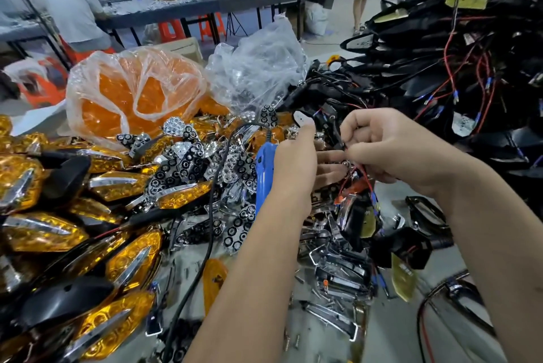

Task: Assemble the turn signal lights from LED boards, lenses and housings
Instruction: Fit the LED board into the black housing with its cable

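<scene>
Both hands are up over the middle of the table, close together. The left hand [296,157] is curled around a small part with a white tip sticking out on top, most likely an LED board [302,119], but I cannot tell for sure. The right hand [390,151] pinches the thin red and black wires [357,177] with its fingertips. Those wires hang down to a black housing [357,215] that sits in the pile just under the hands. The wires are skinny, so a hard tug could snap one or pull it off the board. They could also catch on the shiny chrome pieces [332,271] below. A blue tool [264,170] stands just beside the left wrist, and its black cord [211,215] runs across the table toward the near edge. An arm could bump it and knock it over. The finished orange lights [123,262] are heaped along the left edge, and a big stack of black housings [458,54] leans at the far right corner. A push there could make them slide down.
</scene>
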### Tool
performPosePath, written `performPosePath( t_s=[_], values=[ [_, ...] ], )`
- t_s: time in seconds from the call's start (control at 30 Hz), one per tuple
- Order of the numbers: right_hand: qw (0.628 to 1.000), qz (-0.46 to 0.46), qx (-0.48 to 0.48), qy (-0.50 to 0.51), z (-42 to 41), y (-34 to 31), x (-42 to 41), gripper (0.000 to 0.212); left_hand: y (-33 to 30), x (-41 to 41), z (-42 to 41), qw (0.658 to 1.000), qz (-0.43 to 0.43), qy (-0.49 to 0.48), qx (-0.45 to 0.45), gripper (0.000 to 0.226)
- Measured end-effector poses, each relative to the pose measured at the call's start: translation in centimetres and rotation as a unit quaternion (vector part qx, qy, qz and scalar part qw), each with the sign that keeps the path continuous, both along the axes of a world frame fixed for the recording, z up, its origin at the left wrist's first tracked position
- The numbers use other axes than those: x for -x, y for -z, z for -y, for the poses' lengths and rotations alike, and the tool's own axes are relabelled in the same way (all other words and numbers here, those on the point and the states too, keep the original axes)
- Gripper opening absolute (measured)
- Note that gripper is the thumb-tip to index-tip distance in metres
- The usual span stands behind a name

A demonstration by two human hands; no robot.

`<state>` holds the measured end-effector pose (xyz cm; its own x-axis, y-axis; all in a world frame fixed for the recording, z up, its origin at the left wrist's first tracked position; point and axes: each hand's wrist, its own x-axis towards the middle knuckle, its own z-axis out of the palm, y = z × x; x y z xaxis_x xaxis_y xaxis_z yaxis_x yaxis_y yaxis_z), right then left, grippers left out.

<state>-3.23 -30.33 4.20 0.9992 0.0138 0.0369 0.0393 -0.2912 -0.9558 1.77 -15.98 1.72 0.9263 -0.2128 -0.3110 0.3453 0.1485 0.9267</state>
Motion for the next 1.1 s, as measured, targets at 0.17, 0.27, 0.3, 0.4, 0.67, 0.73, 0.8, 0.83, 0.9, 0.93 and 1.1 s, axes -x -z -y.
performPosePath(
  t_s=[0.17, 0.27, 0.3, 0.4, 0.67, 0.73, 0.8, 0.83, 0.9, 0.93, 1.1],
  values=[
    [0.994, 0.002, -0.030, -0.102, 0.1, -0.1, 0.7, 0.025, -0.2, -0.4, 0.3, 0.999, -0.006, 0.034, -0.011, 0.047],
    [0.986, 0.006, -0.044, -0.162, -0.1, -0.2, 0.9, 0.028, -0.3, -0.6, 0.6, 1.000, -0.018, 0.024, -0.007, 0.034],
    [0.982, 0.008, -0.046, -0.183, -0.1, -0.3, 1.0, 0.029, -0.4, -0.7, 0.5, 0.999, -0.027, 0.024, -0.001, 0.035],
    [0.954, 0.000, -0.098, -0.282, -0.3, -0.2, 1.4, 0.030, -0.2, -1.1, 0.1, 0.995, -0.063, 0.070, 0.043, 0.048],
    [0.920, -0.029, -0.179, -0.348, -1.4, 0.9, 1.1, 0.023, -0.1, -0.4, -1.1, 0.992, -0.048, 0.113, -0.006, 0.044],
    [0.968, 0.007, -0.159, -0.195, -1.7, 1.0, 0.6, 0.021, -0.7, -0.2, -1.8, 0.994, -0.054, 0.092, 0.030, 0.029],
    [0.980, 0.039, -0.193, -0.001, -1.8, 1.1, -0.2, 0.027, -1.7, 0.2, -2.6, 0.993, -0.061, 0.081, 0.066, 0.011],
    [0.970, 0.056, -0.221, 0.089, -2.1, 1.2, -0.7, 0.028, -2.1, 0.5, -3.3, 0.993, -0.057, 0.077, 0.075, 0.008],
    [0.946, 0.086, -0.210, 0.230, -2.8, 1.1, -1.6, 0.024, -2.6, 1.1, -5.0, 0.993, -0.037, 0.082, 0.073, 0.007],
    [0.942, 0.088, -0.184, 0.268, -3.2, 1.0, -1.9, 0.021, -2.7, 1.6, -6.0, 0.993, -0.022, 0.097, 0.062, 0.008],
    [0.988, 0.057, -0.098, 0.108, -6.9, 0.4, -3.1, 0.009, -1.8, 4.3, -11.3, 0.982, 0.022, 0.186, 0.002, 0.033]
  ],
)
